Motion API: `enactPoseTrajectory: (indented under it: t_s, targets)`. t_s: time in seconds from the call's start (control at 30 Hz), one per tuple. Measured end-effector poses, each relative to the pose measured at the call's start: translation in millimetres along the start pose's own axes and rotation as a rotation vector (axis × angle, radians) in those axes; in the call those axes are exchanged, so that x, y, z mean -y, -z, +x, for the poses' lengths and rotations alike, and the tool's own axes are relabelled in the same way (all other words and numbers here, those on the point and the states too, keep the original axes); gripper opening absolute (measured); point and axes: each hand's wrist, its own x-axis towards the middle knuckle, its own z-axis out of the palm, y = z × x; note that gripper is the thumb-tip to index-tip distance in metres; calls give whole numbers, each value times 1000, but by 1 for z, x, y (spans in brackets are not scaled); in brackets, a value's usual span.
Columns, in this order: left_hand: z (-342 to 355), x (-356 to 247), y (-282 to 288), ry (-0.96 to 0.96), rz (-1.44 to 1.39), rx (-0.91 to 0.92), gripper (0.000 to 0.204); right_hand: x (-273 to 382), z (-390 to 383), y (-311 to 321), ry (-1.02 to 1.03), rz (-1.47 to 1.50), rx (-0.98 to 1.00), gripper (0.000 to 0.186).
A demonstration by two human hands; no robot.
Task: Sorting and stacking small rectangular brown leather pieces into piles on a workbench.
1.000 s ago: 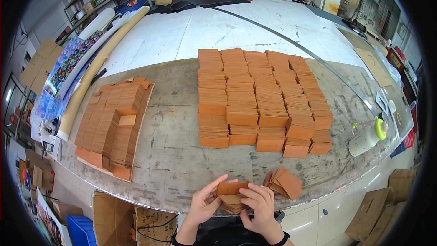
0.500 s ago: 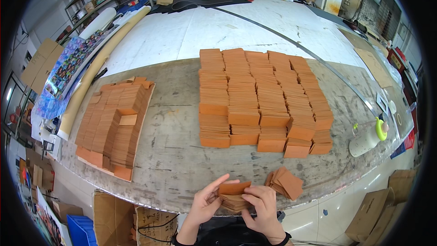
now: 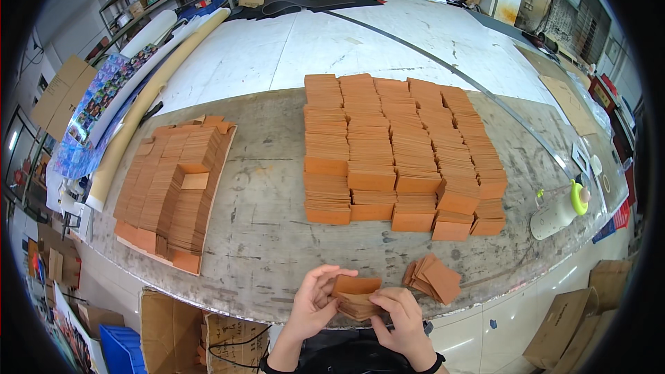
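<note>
Between my two hands, at the near edge of the table, is a small stack of orange-brown leather-like pieces (image 3: 357,305). My left hand (image 3: 313,305) grips its left side, with the index finger raised along the back piece, which leans away from the others. On the other side, my right hand (image 3: 400,315) pinches the stack between thumb and fingers. Just beyond my right hand lies a loose fanned pile (image 3: 433,278) of the same pieces. Farther off, long rows of upright pieces (image 3: 395,152) stand packed side by side.
At the left, a board carries more stacked brown pieces (image 3: 170,194). A bottle with a green lid (image 3: 560,211) stands at the right edge. A long metal strip (image 3: 450,66) crosses the table behind the rows. Rolls of material (image 3: 156,97) lie at the far left. An open cardboard box (image 3: 173,332) sits below the table.
The back piece of the held stack has tipped slightly, and my left fingers have bent a little inward. The piles on the table look the same.
</note>
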Motion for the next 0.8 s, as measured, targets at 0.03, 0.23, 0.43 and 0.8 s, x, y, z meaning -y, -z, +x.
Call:
enactPoseTrajectory:
  t_s: [0.03,0.23,0.43,0.8]
  targets:
    - [0,1,0,2,33,-9,64,1,0,1,9,25,8,53]
    - [0,-4,-2,30,75,-35,59,15,10,5,-42,-30,27,49]
    - [-1,-3,-3,41,108,-44,55,10,8,5,-8,-127,70,46]
    - [-2,-1,-3,23,101,-63,55,8,7,0,-14,-85,29,53]
